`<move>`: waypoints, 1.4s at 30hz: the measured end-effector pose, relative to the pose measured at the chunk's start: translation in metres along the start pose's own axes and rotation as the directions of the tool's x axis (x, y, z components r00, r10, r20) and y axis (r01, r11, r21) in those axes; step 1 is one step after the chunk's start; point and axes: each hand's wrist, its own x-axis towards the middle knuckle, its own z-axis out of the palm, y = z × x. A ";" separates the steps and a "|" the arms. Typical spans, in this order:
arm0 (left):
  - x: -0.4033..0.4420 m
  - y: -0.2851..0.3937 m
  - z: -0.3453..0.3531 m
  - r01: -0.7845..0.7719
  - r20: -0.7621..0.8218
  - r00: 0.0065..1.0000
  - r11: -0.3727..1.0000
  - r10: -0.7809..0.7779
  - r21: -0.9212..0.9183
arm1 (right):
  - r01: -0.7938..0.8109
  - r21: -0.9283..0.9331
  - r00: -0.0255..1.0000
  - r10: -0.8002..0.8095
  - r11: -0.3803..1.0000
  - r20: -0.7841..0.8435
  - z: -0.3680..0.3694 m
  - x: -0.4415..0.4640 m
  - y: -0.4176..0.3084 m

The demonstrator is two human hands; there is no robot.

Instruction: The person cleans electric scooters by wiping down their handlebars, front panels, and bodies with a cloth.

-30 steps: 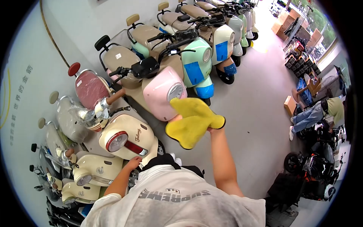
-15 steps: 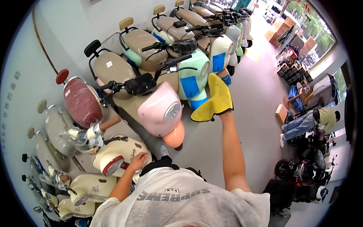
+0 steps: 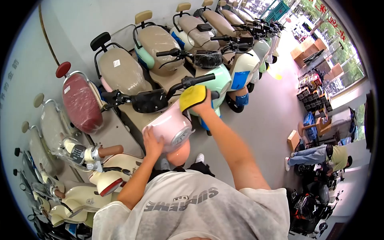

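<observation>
Now the soft, dark-edged yellow cloth (image 3: 193, 97), bunched in the right hand (image 3: 205, 106), has swung in beside a black handlebar grip (image 3: 197, 81); the left hand (image 3: 153, 143) — fingers spread — has reached the glossy pink scooter front (image 3: 170, 123), apparently bringing both to one scooter.

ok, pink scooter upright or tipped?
Upright: the pink scooter has its seat facing up and its black display above the front panel, where the left hand rests.
</observation>
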 end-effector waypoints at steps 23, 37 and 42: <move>0.072 0.013 0.060 0.646 0.383 0.585 0.696 -0.715 0.314 | 0.133 -0.163 0.990 0.122 -0.978 0.074 0.088 -0.025 0.010; 0.076 0.010 0.057 0.606 0.432 0.570 0.713 -0.699 0.354 | 0.011 -0.673 0.973 -0.148 -0.740 0.179 0.060 -0.046 -0.063; 0.073 0.014 0.061 0.622 0.407 0.580 0.706 -0.706 0.338 | 0.045 0.291 0.883 0.174 -0.956 0.435 0.070 -0.087 -0.085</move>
